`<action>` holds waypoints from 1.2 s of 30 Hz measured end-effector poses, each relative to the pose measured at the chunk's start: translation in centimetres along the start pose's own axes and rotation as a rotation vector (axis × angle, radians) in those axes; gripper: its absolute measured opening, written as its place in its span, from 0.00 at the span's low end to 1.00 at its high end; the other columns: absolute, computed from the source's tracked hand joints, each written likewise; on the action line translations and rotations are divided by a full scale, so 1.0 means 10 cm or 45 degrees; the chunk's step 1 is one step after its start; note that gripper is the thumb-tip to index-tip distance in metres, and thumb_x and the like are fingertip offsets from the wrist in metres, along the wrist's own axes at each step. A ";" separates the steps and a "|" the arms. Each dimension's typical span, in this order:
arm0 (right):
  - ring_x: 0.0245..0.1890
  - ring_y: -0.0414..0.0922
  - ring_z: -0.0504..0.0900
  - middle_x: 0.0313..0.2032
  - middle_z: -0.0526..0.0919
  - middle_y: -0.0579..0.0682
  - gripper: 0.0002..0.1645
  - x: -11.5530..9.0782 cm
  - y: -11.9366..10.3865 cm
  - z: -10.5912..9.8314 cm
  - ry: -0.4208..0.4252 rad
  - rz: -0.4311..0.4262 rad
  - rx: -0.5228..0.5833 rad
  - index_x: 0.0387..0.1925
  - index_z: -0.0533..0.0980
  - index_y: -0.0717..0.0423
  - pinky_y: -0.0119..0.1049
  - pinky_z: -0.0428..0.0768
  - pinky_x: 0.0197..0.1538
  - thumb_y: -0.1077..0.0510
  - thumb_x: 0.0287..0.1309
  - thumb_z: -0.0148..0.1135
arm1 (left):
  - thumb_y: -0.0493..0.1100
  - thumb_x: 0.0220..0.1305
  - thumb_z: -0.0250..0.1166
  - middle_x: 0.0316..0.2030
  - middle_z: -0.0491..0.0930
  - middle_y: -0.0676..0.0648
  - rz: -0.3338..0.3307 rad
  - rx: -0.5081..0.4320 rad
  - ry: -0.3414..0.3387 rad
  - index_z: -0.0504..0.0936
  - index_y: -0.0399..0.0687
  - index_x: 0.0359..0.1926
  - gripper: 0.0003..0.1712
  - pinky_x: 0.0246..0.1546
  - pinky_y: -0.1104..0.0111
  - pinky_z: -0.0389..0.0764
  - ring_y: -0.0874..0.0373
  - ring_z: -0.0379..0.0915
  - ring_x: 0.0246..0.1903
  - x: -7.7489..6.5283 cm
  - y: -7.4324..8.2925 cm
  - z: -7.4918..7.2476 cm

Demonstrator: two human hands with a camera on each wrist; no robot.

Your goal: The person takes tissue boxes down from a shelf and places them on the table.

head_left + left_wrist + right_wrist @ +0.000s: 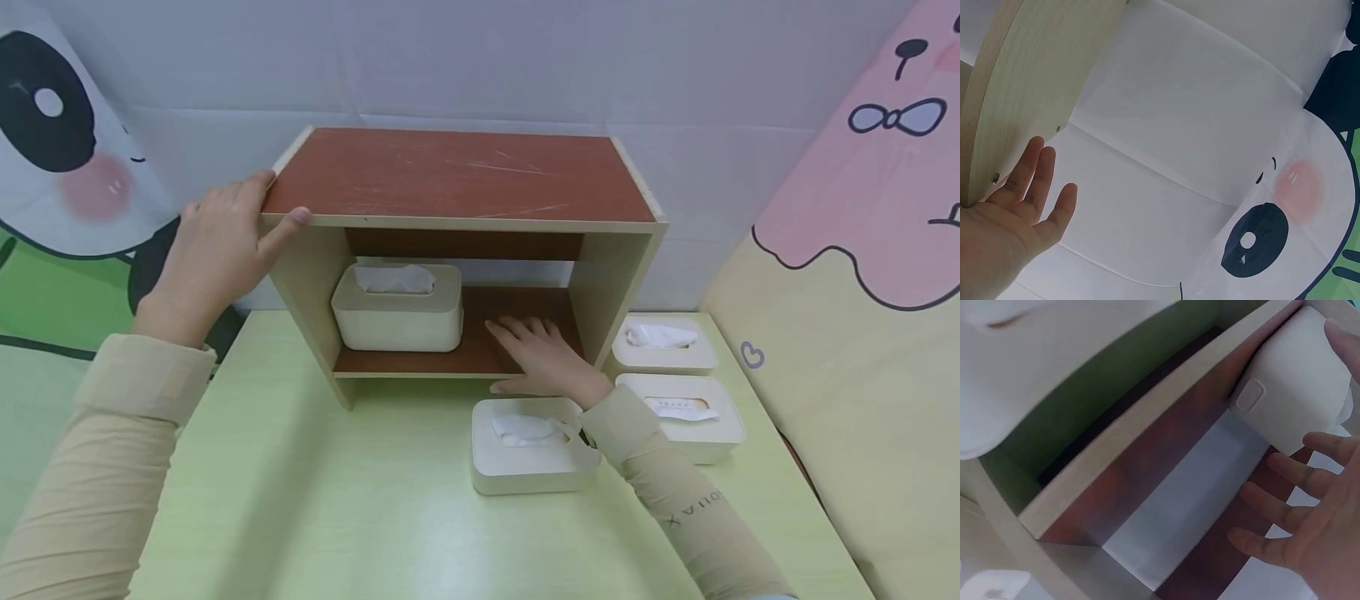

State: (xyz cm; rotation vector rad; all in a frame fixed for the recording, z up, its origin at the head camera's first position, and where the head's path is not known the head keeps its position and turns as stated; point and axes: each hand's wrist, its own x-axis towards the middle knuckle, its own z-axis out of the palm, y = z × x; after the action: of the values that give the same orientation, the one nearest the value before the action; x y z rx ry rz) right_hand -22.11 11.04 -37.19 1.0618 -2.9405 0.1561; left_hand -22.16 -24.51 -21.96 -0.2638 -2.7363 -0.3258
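A small wooden shelf (480,179) with a reddish-brown top stands on the table. My left hand (217,242) rests at its upper left front corner, thumb on the top edge. In the left wrist view the fingers of that hand (1016,219) extend loosely along the outer side panel (1035,69). A white tissue box (397,308) sits on the left part of the lower board. Spread and holding nothing, my right hand (547,358) reaches into the shelf's right half, above the lower board. Another tissue box (534,446) lies on the table just below that hand.
Two more tissue boxes, a front one (686,421) and a rear one (663,343), stand right of the shelf. The pale green table (375,517) ends at a cream-coloured panel on the right. White sheeting (480,67) hangs behind; cartoon prints flank both sides.
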 end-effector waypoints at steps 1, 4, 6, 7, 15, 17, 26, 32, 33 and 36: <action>0.66 0.59 0.57 0.67 0.57 0.55 0.53 0.03 0.01 -0.02 -0.004 0.003 -0.001 0.69 0.51 0.51 0.60 0.57 0.63 0.33 0.49 0.59 | 0.66 0.65 0.41 0.58 0.64 0.28 0.001 -0.001 0.002 0.50 0.40 0.69 0.44 0.51 0.40 0.56 0.30 0.60 0.53 0.00 0.00 0.00; 0.66 0.61 0.56 0.68 0.56 0.55 0.54 0.10 0.03 -0.05 -0.006 0.021 -0.012 0.70 0.50 0.51 0.60 0.56 0.63 0.32 0.49 0.58 | 0.66 0.65 0.41 0.58 0.64 0.28 0.002 -0.002 0.003 0.50 0.40 0.69 0.44 0.51 0.39 0.56 0.30 0.60 0.53 0.00 0.00 0.00; 0.66 0.61 0.55 0.68 0.55 0.55 0.54 0.15 0.04 -0.09 -0.008 0.037 -0.003 0.70 0.50 0.51 0.60 0.56 0.64 0.32 0.49 0.58 | 0.66 0.65 0.41 0.58 0.65 0.28 0.003 0.000 0.000 0.50 0.40 0.69 0.44 0.51 0.39 0.56 0.30 0.60 0.53 0.00 0.01 0.00; 0.67 0.61 0.54 0.68 0.55 0.55 0.54 0.18 0.05 -0.11 -0.011 0.046 0.007 0.70 0.50 0.51 0.60 0.55 0.64 0.32 0.49 0.59 | 0.66 0.65 0.41 0.58 0.64 0.28 0.003 0.000 -0.001 0.51 0.40 0.69 0.44 0.51 0.39 0.56 0.30 0.60 0.53 0.00 0.01 0.00; 0.68 0.59 0.52 0.70 0.51 0.55 0.55 0.42 0.12 -0.28 -0.033 0.100 0.062 0.70 0.47 0.49 0.60 0.55 0.64 0.32 0.49 0.58 | 0.66 0.65 0.41 0.58 0.64 0.28 0.005 0.001 0.002 0.50 0.40 0.69 0.44 0.52 0.39 0.56 0.31 0.60 0.54 0.01 0.01 0.00; 0.68 0.59 0.53 0.70 0.51 0.55 0.55 0.49 0.13 -0.32 -0.035 0.113 0.072 0.71 0.47 0.48 0.58 0.55 0.64 0.31 0.48 0.58 | 0.66 0.65 0.41 0.58 0.64 0.28 0.000 -0.003 -0.004 0.50 0.40 0.69 0.44 0.52 0.40 0.55 0.31 0.60 0.54 0.01 0.01 0.00; 0.69 0.57 0.49 0.70 0.50 0.49 0.55 0.81 0.06 -0.44 -0.056 0.132 0.158 0.70 0.45 0.41 0.58 0.52 0.64 0.34 0.47 0.61 | 0.66 0.65 0.42 0.56 0.66 0.28 0.006 -0.002 0.002 0.51 0.40 0.69 0.43 0.51 0.40 0.56 0.32 0.61 0.52 0.00 0.00 0.00; 0.70 0.56 0.46 0.70 0.48 0.52 0.56 1.01 0.01 -0.44 -0.108 0.132 0.172 0.71 0.44 0.43 0.58 0.48 0.66 0.31 0.47 0.59 | 0.65 0.65 0.42 0.54 0.67 0.28 0.018 0.002 0.016 0.53 0.39 0.68 0.42 0.50 0.40 0.57 0.32 0.62 0.51 -0.01 -0.01 0.01; 0.70 0.57 0.44 0.71 0.47 0.52 0.57 1.03 0.01 -0.44 -0.118 0.132 0.181 0.71 0.44 0.44 0.59 0.47 0.66 0.31 0.47 0.59 | 0.65 0.65 0.42 0.54 0.67 0.28 0.020 0.002 0.019 0.53 0.39 0.68 0.42 0.49 0.40 0.58 0.32 0.62 0.51 -0.01 -0.01 0.01; 0.70 0.57 0.44 0.71 0.47 0.52 0.57 1.10 -0.02 -0.44 -0.131 0.126 0.219 0.71 0.45 0.45 0.60 0.47 0.66 0.30 0.46 0.59 | 0.65 0.65 0.42 0.54 0.68 0.28 0.029 -0.003 0.027 0.53 0.39 0.68 0.42 0.49 0.40 0.58 0.32 0.63 0.51 0.00 -0.01 0.01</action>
State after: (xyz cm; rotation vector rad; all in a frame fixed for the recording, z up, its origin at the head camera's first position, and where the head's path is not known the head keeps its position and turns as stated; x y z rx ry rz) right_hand -30.53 4.28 -32.31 0.9689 -3.1215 0.3729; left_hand -22.16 -24.55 -22.07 -0.2904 -2.7101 -0.3236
